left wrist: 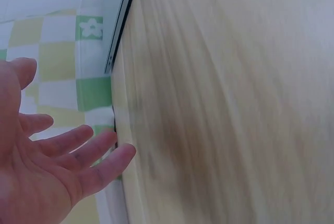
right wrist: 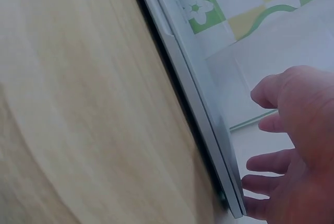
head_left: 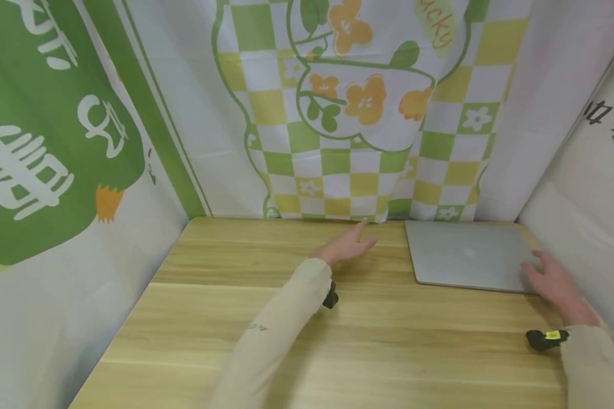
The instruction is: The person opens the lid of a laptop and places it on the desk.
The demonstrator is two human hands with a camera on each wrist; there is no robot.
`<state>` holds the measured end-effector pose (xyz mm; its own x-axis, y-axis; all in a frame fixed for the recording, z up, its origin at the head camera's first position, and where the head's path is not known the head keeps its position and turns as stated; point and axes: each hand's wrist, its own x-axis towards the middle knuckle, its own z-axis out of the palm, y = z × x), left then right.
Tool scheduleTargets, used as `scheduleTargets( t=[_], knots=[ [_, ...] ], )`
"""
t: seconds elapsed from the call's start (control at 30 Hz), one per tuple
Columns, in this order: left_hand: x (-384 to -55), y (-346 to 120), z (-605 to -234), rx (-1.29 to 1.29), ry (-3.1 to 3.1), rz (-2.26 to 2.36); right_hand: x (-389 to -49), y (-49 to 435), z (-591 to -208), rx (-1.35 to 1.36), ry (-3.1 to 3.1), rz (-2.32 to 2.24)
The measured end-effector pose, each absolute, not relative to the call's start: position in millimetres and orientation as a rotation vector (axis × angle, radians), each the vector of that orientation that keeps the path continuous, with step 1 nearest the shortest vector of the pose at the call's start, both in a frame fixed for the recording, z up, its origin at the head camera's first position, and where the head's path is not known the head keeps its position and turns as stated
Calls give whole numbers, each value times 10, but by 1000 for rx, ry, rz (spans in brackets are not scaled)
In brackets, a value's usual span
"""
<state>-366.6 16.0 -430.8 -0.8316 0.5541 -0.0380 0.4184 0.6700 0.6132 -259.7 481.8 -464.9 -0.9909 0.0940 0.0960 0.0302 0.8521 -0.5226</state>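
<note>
A closed silver laptop (head_left: pixel 465 255) lies flat near the back right of the wooden table. My right hand (head_left: pixel 555 281) is at its right edge, fingers spread loosely; in the right wrist view the lower fingertips of that hand (right wrist: pixel 302 145) come right up to the laptop's corner (right wrist: pixel 235 198). To the left of the laptop, my left hand (head_left: pixel 345 245) reaches over the table near its back edge, holding nothing. Its fingers (left wrist: pixel 104 174) are extended and apart in the left wrist view, with the laptop's edge (left wrist: pixel 117 25) beyond them.
A curtain (head_left: pixel 337 170) with green and yellow checks hangs along the back edge of the table (head_left: pixel 389 352). Printed cloth (head_left: pixel 46 142) stands on the left side, and a white panel (head_left: pixel 588 216) with lettering borders the right.
</note>
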Motion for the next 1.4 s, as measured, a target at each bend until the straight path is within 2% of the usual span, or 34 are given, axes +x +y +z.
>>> scheduleTargets(
  t=[0.23, 0.67, 0.97, 1.23, 1.4],
  knots=[
    [-3638, 409, -4400, 834, 2654, 910, -2565, 4852, -4675, -101, -2919, 784],
    [-3588, 746, -4437, 658, 2662, 1083, -2581, 4926, -4718, -204, -2956, 747],
    [-3513, 1023, -4514, 399, 2459, 1419, -2547, 4907, -4668, -256, -2933, 797],
    [-3420, 1186, -4475, 173, 2346, 1540, -2549, 4953, -4679, -265, -2919, 750],
    [-3402, 1242, -4453, 116, 2311, 1546, -2536, 4976, -4668, -277, -2940, 779]
  ],
)
